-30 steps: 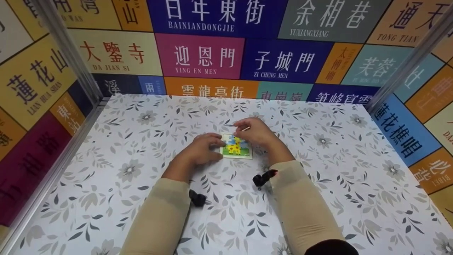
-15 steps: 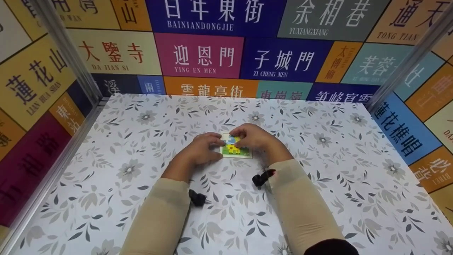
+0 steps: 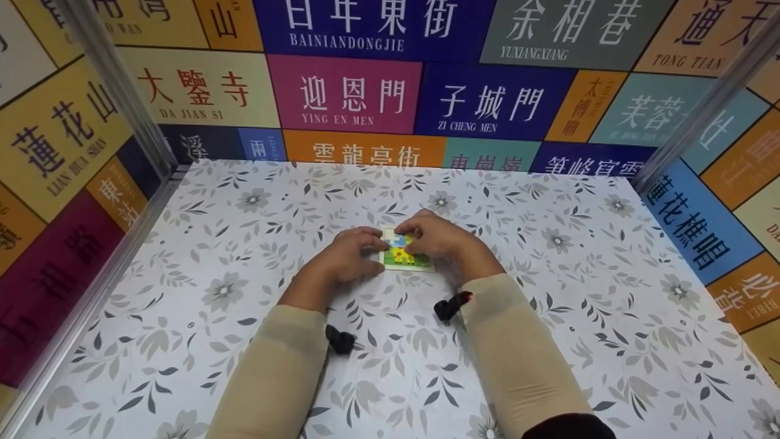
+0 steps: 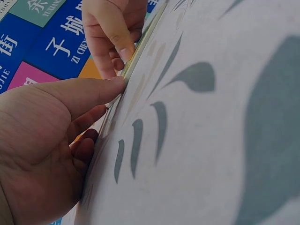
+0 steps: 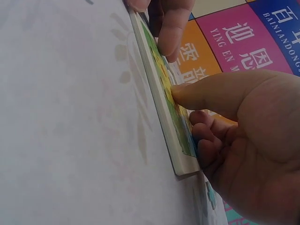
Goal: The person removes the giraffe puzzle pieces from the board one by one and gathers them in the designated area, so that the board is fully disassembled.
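A small square jigsaw puzzle (image 3: 399,258) with a yellow giraffe, green ground and blue patches lies flat in its pale tray. My left hand (image 3: 347,256) holds the tray's left side, thumb at the near corner and fingers farther up. On the puzzle's upper part, my right hand (image 3: 442,236) has its index finger and thumb curled around a blue patch, which looks like a piece between them. The right wrist view shows that thumb (image 5: 185,96) down on the yellow picture, other fingers folded beyond it. The puzzle's right side is hidden under this hand.
A white tablecloth (image 3: 396,378) with grey leaves and flowers covers the table. Coloured panels with lettering (image 3: 344,94) stand behind and at both sides, with metal posts (image 3: 131,91) at the corners. Small black cameras (image 3: 340,341) sit at both wrists.
My right hand has come down and slightly left from above the puzzle's top right, its thumb and index finger now on the picture. My left hand has stayed at the tray's side.
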A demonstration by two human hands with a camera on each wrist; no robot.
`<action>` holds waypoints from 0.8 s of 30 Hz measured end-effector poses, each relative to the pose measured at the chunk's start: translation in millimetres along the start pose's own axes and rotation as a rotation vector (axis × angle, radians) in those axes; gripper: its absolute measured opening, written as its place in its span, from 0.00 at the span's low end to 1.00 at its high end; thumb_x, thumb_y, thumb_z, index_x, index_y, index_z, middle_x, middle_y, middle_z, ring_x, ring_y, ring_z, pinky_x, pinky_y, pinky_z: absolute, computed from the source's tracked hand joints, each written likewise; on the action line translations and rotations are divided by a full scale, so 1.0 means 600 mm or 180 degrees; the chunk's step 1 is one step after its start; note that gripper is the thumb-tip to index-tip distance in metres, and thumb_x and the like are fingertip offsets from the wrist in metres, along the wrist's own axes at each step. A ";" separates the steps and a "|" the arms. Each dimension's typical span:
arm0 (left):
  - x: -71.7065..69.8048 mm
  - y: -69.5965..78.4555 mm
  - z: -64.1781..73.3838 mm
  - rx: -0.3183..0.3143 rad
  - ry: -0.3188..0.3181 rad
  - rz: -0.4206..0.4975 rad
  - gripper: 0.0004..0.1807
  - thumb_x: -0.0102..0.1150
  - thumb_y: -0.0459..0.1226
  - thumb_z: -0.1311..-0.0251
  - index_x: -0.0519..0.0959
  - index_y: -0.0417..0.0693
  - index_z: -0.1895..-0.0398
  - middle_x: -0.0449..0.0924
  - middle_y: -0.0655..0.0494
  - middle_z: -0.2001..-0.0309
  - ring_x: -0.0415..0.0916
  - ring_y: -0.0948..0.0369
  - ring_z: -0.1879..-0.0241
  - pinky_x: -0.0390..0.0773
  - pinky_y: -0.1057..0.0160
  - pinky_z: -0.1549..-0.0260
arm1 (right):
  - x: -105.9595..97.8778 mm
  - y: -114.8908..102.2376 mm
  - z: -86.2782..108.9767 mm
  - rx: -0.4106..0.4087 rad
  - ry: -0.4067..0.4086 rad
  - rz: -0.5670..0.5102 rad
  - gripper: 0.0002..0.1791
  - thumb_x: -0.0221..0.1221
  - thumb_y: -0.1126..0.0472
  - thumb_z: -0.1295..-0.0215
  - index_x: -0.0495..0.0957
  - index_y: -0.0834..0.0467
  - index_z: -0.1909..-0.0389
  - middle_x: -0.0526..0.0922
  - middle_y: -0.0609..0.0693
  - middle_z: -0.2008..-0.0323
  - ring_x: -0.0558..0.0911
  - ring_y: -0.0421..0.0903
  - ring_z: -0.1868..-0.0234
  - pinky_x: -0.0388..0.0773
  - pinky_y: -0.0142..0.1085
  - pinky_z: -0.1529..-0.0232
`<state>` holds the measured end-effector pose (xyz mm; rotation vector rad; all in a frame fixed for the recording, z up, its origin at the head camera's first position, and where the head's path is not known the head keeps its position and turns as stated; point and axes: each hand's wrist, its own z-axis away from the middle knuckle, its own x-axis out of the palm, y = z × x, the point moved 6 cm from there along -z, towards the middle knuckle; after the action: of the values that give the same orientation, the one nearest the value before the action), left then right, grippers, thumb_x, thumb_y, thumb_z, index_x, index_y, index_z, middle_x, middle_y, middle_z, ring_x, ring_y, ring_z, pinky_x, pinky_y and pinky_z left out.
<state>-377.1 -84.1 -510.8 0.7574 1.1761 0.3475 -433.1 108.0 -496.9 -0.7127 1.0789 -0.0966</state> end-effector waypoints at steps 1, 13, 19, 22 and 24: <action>0.000 0.000 0.000 -0.0004 0.0001 0.0001 0.23 0.73 0.44 0.35 0.85 0.62 0.36 0.66 0.65 0.19 0.50 0.51 0.14 0.52 0.45 0.15 | 0.000 0.001 0.000 0.0035 -0.0002 -0.0015 0.24 0.67 0.58 0.28 0.82 0.45 0.32 0.72 0.52 0.36 0.76 0.52 0.39 0.75 0.50 0.30; 0.000 0.001 0.005 0.0150 0.0062 0.0025 0.23 0.73 0.44 0.34 0.85 0.60 0.36 0.67 0.63 0.20 0.51 0.50 0.14 0.53 0.44 0.15 | -0.008 0.001 0.001 0.0127 0.0240 -0.0340 0.25 0.69 0.62 0.33 0.83 0.45 0.35 0.79 0.50 0.36 0.77 0.52 0.34 0.75 0.52 0.28; 0.000 0.000 0.006 0.0067 0.0075 0.0037 0.23 0.73 0.45 0.35 0.85 0.61 0.36 0.68 0.66 0.20 0.52 0.52 0.15 0.54 0.46 0.15 | -0.016 0.010 0.001 0.0261 0.0416 -0.0629 0.22 0.65 0.65 0.29 0.84 0.45 0.37 0.82 0.48 0.40 0.79 0.51 0.40 0.80 0.48 0.39; -0.001 0.002 0.006 0.0051 0.0073 0.0018 0.24 0.73 0.45 0.35 0.85 0.62 0.36 0.68 0.66 0.20 0.53 0.53 0.15 0.53 0.46 0.15 | -0.017 0.013 0.001 0.0285 0.0464 -0.0660 0.21 0.64 0.67 0.29 0.84 0.46 0.39 0.83 0.48 0.41 0.80 0.51 0.41 0.80 0.47 0.38; -0.001 0.003 0.005 0.0054 0.0071 0.0001 0.24 0.73 0.45 0.35 0.85 0.62 0.35 0.68 0.66 0.20 0.53 0.52 0.15 0.53 0.46 0.15 | -0.018 0.015 0.002 0.0319 0.0509 -0.0691 0.20 0.64 0.67 0.30 0.85 0.47 0.41 0.83 0.48 0.42 0.80 0.51 0.40 0.80 0.48 0.36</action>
<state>-374.3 -84.4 -508.6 0.7703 1.2011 0.3474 -439.8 119.9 -493.1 -0.7388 1.1375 -0.3966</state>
